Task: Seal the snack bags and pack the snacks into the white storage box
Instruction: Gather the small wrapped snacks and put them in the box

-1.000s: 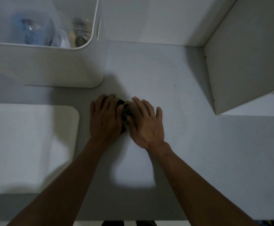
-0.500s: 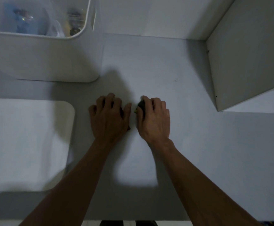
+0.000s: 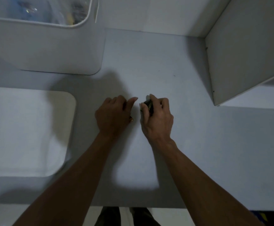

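Observation:
My right hand [image 3: 157,121] is closed around a small dark snack pack [image 3: 149,104], pinched between thumb and fingers just above the table. My left hand [image 3: 112,116] rests beside it, fingers curled and thumb out. It covers another small snack, of which only a gold-coloured edge [image 3: 131,119] shows under the palm. A narrow gap separates the two hands. The white storage box [image 3: 51,51] stands at the far left, open on top, with blurred blue and yellow packets [image 3: 71,17] inside.
A flat white lid [image 3: 23,131] with rounded corners lies on the table left of my left forearm. A white shelf panel [image 3: 247,51] rises at the right. The grey table's front edge [image 3: 182,207] runs below my arms.
My hands were pressed together over one dark item. They have drawn apart, and my right hand has lifted the dark pack in its fingers. The view has tilted down slightly.

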The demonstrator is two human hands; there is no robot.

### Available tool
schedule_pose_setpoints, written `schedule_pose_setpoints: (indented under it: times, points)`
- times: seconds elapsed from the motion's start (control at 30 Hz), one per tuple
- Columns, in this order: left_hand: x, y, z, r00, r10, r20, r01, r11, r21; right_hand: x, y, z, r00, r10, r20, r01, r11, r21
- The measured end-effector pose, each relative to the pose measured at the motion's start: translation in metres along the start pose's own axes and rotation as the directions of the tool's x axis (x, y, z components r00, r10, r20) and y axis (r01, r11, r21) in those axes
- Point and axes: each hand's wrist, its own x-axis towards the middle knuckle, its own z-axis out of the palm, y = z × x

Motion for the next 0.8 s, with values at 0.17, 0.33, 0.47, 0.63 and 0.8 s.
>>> schedule_pose_setpoints:
  times: [0.17,0.33,0.47,0.63,0.8]
  points:
    - [0.003,0.010,-0.033,0.965,-0.257,0.049,0.260,0.962,-0.079,-0.001,-0.016,-0.028,0.992,0.109,0.060,-0.115,0.989,0.092]
    - [0.039,0.024,-0.107,0.909,-0.416,-0.027,0.408,0.902,-0.141,0.022,-0.057,-0.070,0.995,0.097,0.016,-0.098,0.980,0.170]
    - [0.090,0.033,-0.177,0.861,-0.477,-0.180,0.413,0.860,-0.300,0.063,-0.119,-0.105,0.998,0.055,-0.030,-0.045,0.966,0.255]
    - [0.150,0.010,-0.242,0.833,-0.474,-0.284,0.377,0.863,-0.335,0.109,-0.207,-0.124,0.994,-0.108,-0.032,0.112,0.953,0.281]
    - [0.194,-0.041,-0.251,0.838,-0.481,-0.257,0.403,0.864,-0.301,0.139,-0.265,-0.102,0.985,-0.160,0.064,0.140,0.961,0.239]
